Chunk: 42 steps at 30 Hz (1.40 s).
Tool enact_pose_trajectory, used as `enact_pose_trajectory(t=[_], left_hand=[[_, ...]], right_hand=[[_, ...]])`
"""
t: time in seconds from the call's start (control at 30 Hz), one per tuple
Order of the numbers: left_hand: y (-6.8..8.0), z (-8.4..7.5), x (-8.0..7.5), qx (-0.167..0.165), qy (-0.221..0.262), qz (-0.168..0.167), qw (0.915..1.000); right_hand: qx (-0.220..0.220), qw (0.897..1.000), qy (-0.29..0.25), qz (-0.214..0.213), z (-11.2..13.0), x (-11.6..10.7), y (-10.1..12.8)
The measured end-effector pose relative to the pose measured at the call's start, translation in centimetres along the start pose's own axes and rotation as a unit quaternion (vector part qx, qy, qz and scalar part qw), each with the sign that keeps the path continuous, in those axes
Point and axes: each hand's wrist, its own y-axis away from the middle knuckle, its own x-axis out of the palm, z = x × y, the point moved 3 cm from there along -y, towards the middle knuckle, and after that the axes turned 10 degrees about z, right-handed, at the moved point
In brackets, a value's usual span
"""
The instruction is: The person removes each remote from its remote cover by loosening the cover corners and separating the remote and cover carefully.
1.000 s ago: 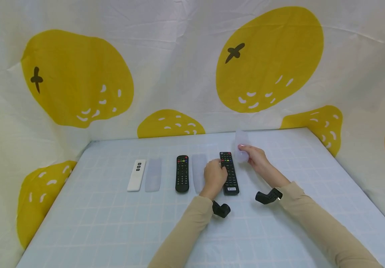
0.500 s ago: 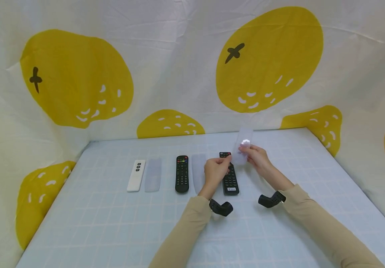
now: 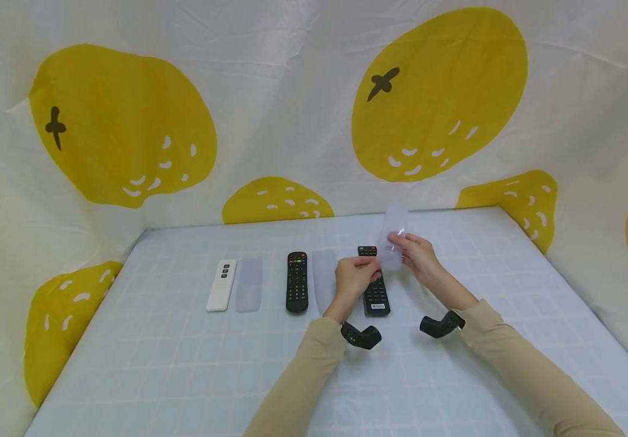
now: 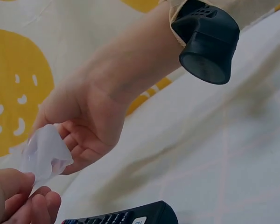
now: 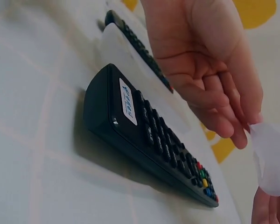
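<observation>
Both hands meet above the far end of a black remote (image 3: 375, 284) that lies flat on the bench (image 3: 182, 376), buttons up, its label end nearest the person. The left hand (image 3: 353, 278) hangs over the remote's middle, and the right hand (image 3: 418, 258) is just to the right of it. Between them they hold a clear silicone cover (image 3: 392, 238), lifted off the bench and standing roughly upright above the remote's far end. The right hand's grip grasps the cover's right edge with curled fingers. The left hand's grip pinches the cover's lower left corner between thumb and fingertips; the left wrist view shows this pinch (image 4: 18, 196) with the cover (image 4: 44, 154) crumpled a little between the two hands. In the right wrist view the remote (image 5: 144, 135) sits below the left hand (image 5: 210, 65), apart from it, and a corner of the cover (image 5: 273, 163) shows at the right edge.

Left of the left hand, just beside it, a second clear cover (image 3: 324, 276) lies flat, then a second black remote (image 3: 297, 282). Farther left lie a third clear cover (image 3: 250, 284) and a white remote (image 3: 221, 285), side by side. Nothing stands between the hands and the black remote under them. A cloth with yellow fruit (image 3: 434, 91) hangs behind and beside the bench. Both forearms wear tan sleeves (image 3: 521, 364), each with a black wrist camera.
</observation>
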Motion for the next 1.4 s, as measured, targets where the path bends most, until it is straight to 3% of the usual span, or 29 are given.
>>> enact_pose_trajectory(t=[0.2,0.37,0.6,0.93,1.2,1.4], left_hand=[[0.4,-0.3,0.0,0.007,-0.013,0.027,0.9995],[0.6,0.1,-0.1,0.013,0.0,0.029,0.9995],[0.5,0.6,0.1,0.005,0.052,0.033,0.9981],[0.3,0.2,0.4,0.005,0.049,0.072,0.9962],[0.2,0.7,0.3,-0.018,0.092,0.099,0.9907],[-0.1,0.7,0.4,-0.045,0.146,0.127,0.98]], right_hand=[[0.012,0.998,-0.056,-0.019,0.6,-0.3,0.1],[0.016,0.998,-0.064,-0.008,0.6,-0.3,-0.2],[0.018,0.997,-0.074,0.004,0.7,-0.3,0.0],[0.039,0.993,-0.107,0.019,1.3,-0.4,0.0],[0.055,0.982,-0.174,0.055,0.8,-0.9,-0.5],[0.067,0.978,-0.185,0.071,0.5,-1.1,-0.5]])
